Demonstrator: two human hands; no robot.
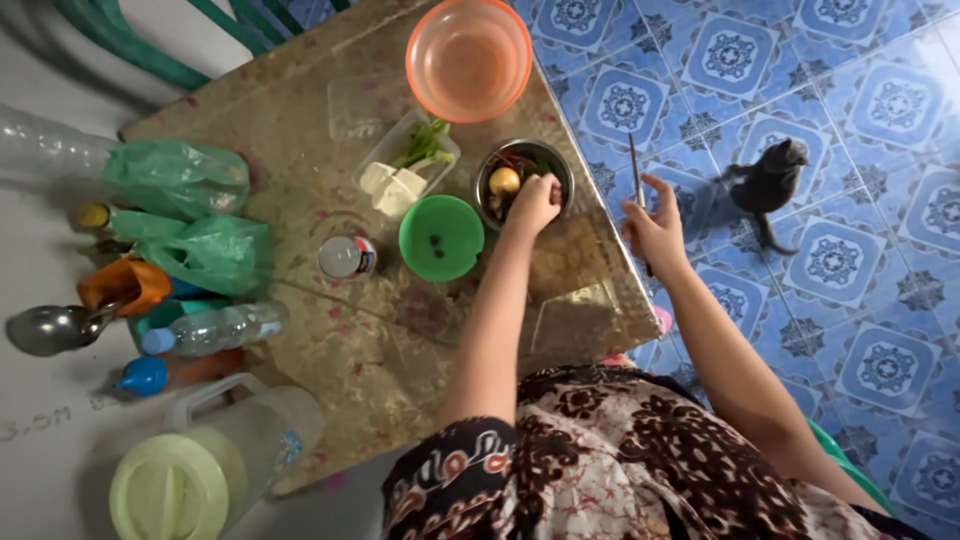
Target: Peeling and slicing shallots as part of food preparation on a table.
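Steel bowl (524, 178) w/ onion (504, 181), left hand (535, 203) inside, orange bowl (468, 58) w/ water

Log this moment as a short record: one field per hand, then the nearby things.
left hand: reaches into the metal bowl, fingers closed on something inside; what it grips cannot be made out
right hand: holds a thin knife out past the table edge
beside the bowl: green lid, clear box with greens, orange bowl
floor: cat on blue tiles
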